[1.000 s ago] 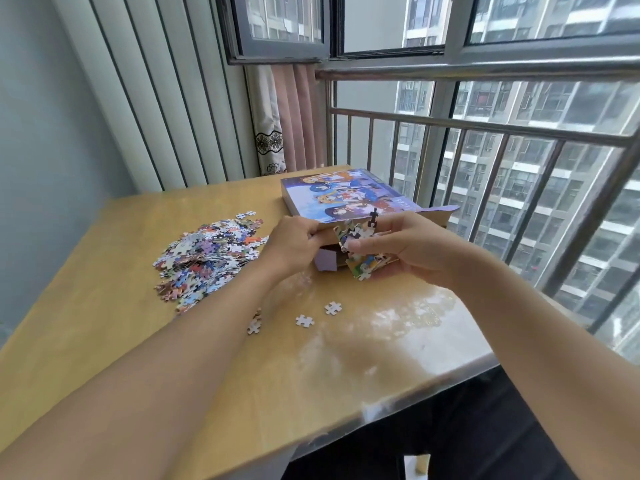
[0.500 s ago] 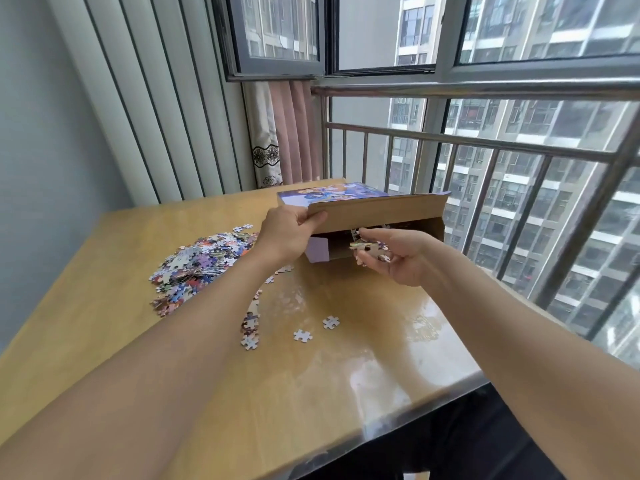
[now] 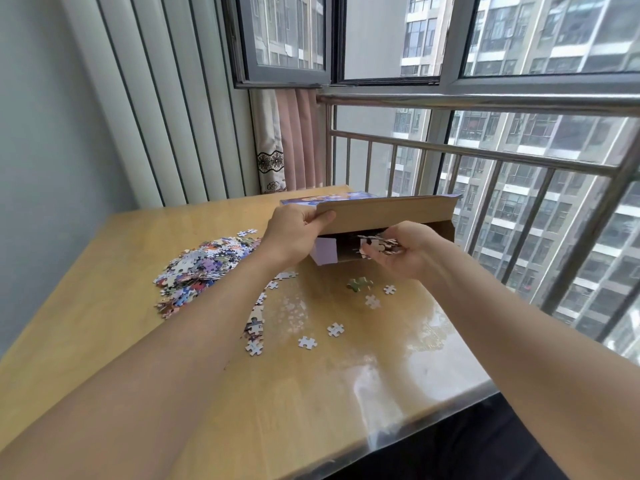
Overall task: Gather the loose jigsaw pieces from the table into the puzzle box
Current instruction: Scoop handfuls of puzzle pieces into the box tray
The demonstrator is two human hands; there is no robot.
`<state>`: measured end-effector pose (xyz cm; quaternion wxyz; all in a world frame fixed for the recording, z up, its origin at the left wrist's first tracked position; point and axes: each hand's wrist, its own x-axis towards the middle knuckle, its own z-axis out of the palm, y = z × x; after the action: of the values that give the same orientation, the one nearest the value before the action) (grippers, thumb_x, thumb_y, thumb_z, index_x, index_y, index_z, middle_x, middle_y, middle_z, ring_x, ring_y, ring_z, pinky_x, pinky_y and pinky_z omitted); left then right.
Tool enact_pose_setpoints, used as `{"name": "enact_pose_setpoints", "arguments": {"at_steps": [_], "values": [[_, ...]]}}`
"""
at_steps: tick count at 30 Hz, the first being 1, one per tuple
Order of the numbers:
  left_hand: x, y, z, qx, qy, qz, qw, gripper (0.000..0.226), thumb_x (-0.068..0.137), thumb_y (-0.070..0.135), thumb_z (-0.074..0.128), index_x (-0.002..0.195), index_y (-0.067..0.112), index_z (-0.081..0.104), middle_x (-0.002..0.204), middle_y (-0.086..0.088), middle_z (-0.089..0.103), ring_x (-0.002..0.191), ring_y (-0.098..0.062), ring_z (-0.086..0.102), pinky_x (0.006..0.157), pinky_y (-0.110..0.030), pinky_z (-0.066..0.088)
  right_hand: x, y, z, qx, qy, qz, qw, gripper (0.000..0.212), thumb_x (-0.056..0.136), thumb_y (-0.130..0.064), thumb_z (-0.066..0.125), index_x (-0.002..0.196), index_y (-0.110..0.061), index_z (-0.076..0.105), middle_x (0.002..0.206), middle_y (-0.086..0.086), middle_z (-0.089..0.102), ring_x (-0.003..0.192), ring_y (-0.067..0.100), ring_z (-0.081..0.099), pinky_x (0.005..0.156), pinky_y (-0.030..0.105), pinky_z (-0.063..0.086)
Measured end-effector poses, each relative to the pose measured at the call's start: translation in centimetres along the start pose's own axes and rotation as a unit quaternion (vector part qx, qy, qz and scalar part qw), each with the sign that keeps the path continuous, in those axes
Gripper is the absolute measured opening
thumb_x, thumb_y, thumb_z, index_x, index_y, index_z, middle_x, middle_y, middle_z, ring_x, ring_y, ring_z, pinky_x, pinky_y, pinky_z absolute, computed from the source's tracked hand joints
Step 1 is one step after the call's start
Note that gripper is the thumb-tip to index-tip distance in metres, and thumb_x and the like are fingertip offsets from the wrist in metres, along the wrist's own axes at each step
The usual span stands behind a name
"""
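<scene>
Main pile of loose pieces is sitting on the bench, left of the puzzle box, well apart from the edge. Left hand is gripping the box flap, fingers curled over its left corner and lifting it, likely to keep the side opening clear for loading. Right hand is cupping a handful of pieces right at that opening, fingers curled around them so none are spilling before going in. Strays are lying in front of the box, plus a strip of pieces beside the left forearm. Most of the job is remaining.
</scene>
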<state>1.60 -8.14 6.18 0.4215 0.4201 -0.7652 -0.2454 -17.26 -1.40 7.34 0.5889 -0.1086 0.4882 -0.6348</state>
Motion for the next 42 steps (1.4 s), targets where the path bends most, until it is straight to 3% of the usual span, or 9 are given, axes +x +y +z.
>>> {"name": "enact_pose_setpoints", "arguments": {"at_steps": [7,12,17,25,29,32,35,39,42], "values": [[0.1,0.1,0.2,-0.005,0.000,-0.003,1.000,0.042,0.098,0.040,0.061,0.084,0.003,0.075,0.037,0.014,0.041,0.044,-0.005,0.036,0.057,-0.028,0.031,1.6,0.4,2.0,0.262,-0.094,-0.022,0.960,0.047,0.098,-0.033,0.046,0.135,-0.005,0.053,0.127,0.023,0.063,0.114,0.042,0.061,0.104,0.057,0.046],[0.6,-0.3,0.0,-0.017,0.017,0.012,1.000,0.046,0.097,0.041,0.062,0.076,0.001,0.071,0.048,0.008,0.046,0.058,-0.016,0.041,0.061,-0.030,0.034,2.9,0.8,2.1,0.263,-0.144,-0.027,0.954,0.075,0.090,-0.071,0.038,0.134,-0.012,0.056,0.127,0.020,0.066,0.115,0.044,0.062,0.104,0.062,0.044],[0.5,-0.7,-0.7,-0.046,0.020,0.013,0.999,0.032,0.097,0.038,0.063,0.092,0.011,0.079,0.060,0.010,0.060,0.064,-0.014,0.048,0.065,-0.030,0.040,2.7,0.3,1.4,0.033,-0.051,-0.042,0.997,0.061,0.094,-0.056,0.053,0.138,-0.013,0.049,0.129,0.013,0.063,0.115,0.032,0.061,0.101,0.048,0.050],[0.3,-0.5,-0.7,-0.036,0.037,0.014,0.999,0.036,0.097,0.041,0.062,0.090,0.009,0.077,0.043,0.018,0.047,0.055,-0.012,0.040,0.060,-0.029,0.034,1.8,1.1,-0.3,-0.156,-0.078,-0.147,0.974,0.024,0.098,0.007,0.045,0.117,0.006,0.060,0.128,0.018,0.061,0.119,0.028,0.061,0.101,0.035,0.054],[0.5,-0.6,-0.7,-0.044,0.049,0.022,0.998,0.042,0.096,0.044,0.061,0.090,0.005,0.075,0.050,0.012,0.044,0.057,-0.015,0.036,0.060,-0.030,0.031,1.5,0.7,-1.8,-0.455,-0.085,-0.323,0.826,0.044,0.090,0.014,0.045,0.122,-0.004,0.069,0.118,0.001,0.066,0.116,0.018,0.060,0.100,0.031,0.050],[0.8,-0.7,-1.1,-0.063,0.056,0.018,0.996,0.044,0.094,0.046,0.061,0.078,0.006,0.070,0.056,0.007,0.046,0.061,-0.016,0.037,0.063,-0.032,0.033,1.3,0.3,-3.7,-0.615,-0.087,-0.464,0.632,0.045,0.088,0.002,0.062,0.128,-0.016,0.069,0.126,-0.001,0.069,0.114,0.014,0.062,0.099,0.032,0.049],[1.1,-0.2,-1.8,-0.098,0.071,-0.019,0.992,0.045,0.096,0.043,0.063,0.062,0.013,0.062,0.055,0.009,0.047,0.063,-0.017,0.037,0.065,-0.031,0.032,1.8,-0.3,-4.4,-0.755,-0.051,-0.467,0.458,0.053,0.086,-0.024,0.079,0.136,-0.019,0.063,0.135,-0.002,0.065,0.124,0.020,0.059,0.103,0.040,0.050],[2.0,2.4,-2.8,-0.161,0.093,-0.056,0.981,0.047,0.095,0.045,0.064,0.068,0.006,0.066,0.063,0.007,0.054,0.065,-0.011,0.044,0.068,-0.027,0.041,1.8,-2.6,-3.2,-0.674,-0.007,-0.615,0.409,0.018,0.092,-0.012,0.070,0.107,-0.016,0.079,0.116,0.000,0.075,0.105,0.028,0.068,0.081,0.042,0.059],[3.5,4.5,-4.5,-0.223,0.127,-0.060,0.965,0.045,0.096,0.046,0.061,0.084,0.004,0.066,0.082,-0.003,0.055,0.076,-0.013,0.048,0.075,-0.030,0.041,0.1,-5.7,-0.4,-0.639,0.001,-0.674,0.371,0.014,0.092,-0.006,0.069,0.100,-0.011,0.079,0.104,0.004,0.076,0.092,0.029,0.069,0.073,0.041,0.058]]}}
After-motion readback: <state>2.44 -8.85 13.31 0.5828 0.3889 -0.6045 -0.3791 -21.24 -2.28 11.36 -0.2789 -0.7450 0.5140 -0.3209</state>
